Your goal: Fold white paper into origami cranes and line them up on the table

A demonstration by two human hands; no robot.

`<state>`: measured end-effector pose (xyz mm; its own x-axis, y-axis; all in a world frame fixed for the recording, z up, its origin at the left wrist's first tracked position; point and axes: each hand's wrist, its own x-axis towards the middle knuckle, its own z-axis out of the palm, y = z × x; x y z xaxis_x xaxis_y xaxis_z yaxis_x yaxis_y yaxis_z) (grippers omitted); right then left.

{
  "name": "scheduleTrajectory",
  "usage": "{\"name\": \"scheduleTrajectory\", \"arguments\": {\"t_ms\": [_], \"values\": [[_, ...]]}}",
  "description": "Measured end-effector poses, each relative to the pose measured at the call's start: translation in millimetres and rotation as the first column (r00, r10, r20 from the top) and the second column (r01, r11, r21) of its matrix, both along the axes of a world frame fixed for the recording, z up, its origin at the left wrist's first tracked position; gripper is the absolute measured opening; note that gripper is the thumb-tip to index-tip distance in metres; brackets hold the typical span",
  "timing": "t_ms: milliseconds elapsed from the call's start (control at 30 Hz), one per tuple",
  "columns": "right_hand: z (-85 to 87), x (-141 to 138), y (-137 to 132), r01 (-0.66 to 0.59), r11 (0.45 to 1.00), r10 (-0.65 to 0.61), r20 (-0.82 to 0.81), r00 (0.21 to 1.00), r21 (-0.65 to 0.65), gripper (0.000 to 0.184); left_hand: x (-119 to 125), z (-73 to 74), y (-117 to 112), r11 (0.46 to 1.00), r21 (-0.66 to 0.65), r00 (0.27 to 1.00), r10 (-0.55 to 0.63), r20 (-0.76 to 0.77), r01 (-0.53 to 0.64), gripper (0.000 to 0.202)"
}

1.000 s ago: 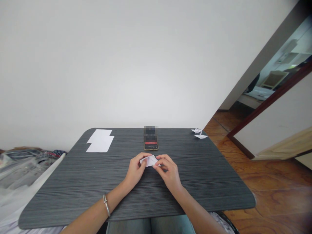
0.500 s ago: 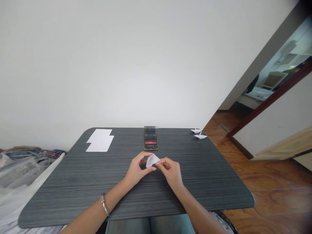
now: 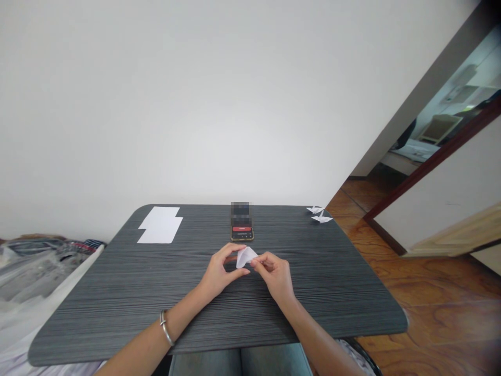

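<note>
A small folded piece of white paper (image 3: 245, 257) is held between my two hands, over the middle of the dark table (image 3: 188, 308). My left hand (image 3: 220, 270) curves around its left side, with the index finger along the top edge and the thumb at the bottom. My right hand (image 3: 275, 272) pinches the paper's right corner between thumb and fingertips. Just beyond the hands lies a phone (image 3: 241, 230) with a red bar on its screen. At the far right corner are two folded paper cranes (image 3: 322, 218).
Flat sheets of white paper (image 3: 161, 227) overlap at the table's far left. A white wall (image 3: 242, 104) rises behind the table. Bundled clothes and plastic (image 3: 39, 271) lie to the left. A wooden floor (image 3: 442, 292) and a doorway are on the right.
The folded paper has turned slightly and shifted a little to the right between the fingers. Both hands keep nearly the same place.
</note>
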<state>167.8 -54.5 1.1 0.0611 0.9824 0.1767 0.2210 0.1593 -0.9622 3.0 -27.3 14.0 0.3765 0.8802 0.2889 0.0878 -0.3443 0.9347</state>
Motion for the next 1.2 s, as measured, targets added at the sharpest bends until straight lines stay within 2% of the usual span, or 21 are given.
{"name": "scheduleTrajectory", "arguments": {"t_ms": [100, 400, 600, 733, 867, 967, 1100, 1200], "values": [[-0.8, -1.0, 0.7, -0.005, 1.0, 0.004, -0.05, 0.999, -0.017, 0.016, 0.7, -0.3, -0.4, 1.0, 0.01, 1.0, 0.013, -0.018, -0.012, 0.038], [2.3, -5.6, 1.2, -0.084, 0.993, 0.067, -0.202, 0.977, -0.078, 0.023, 2.7, -0.2, -1.4, 0.979, 0.098, 0.975, 0.19, -0.112, -0.18, 0.023], [3.0, -10.0, 0.1, -0.175, 0.979, 0.15, -0.212, 0.966, -0.106, 0.022, 0.9, -0.1, 0.2, 0.971, 0.145, 0.966, 0.211, -0.148, -0.19, 0.02], [5.1, -11.7, -0.5, -0.238, 0.961, 0.198, -0.255, 0.946, -0.138, 0.023, 0.1, -1.0, 1.6, 0.973, 0.126, 0.971, 0.207, -0.116, -0.193, 0.019], [7.5, -12.6, -0.8, -0.266, 0.949, 0.199, -0.336, 0.921, -0.168, 0.029, 0.1, -2.9, 3.6, 0.983, 0.023, 0.983, 0.183, -0.033, -0.182, 0.02], [7.8, -13.1, -1.0, -0.267, 0.95, 0.19, -0.373, 0.908, -0.165, 0.031, 0.9, -5.5, 5.9, 0.98, -0.146, 0.986, 0.15, 0.069, -0.138, 0.026], [7.2, -14.0, -1.4, -0.272, 0.949, 0.194, -0.385, 0.902, -0.158, 0.032, 1.5, -8.8, 8.4, 0.92, -0.392, 0.975, 0.088, 0.205, 0.0, 0.036], [6.6, -14.1, -1.1, -0.296, 0.937, 0.214, -0.363, 0.907, -0.187, 0.031, 0.4, -10.0, 9.9, 0.905, -0.425, 0.97, 0.104, 0.221, 0.0, 0.034]]}}
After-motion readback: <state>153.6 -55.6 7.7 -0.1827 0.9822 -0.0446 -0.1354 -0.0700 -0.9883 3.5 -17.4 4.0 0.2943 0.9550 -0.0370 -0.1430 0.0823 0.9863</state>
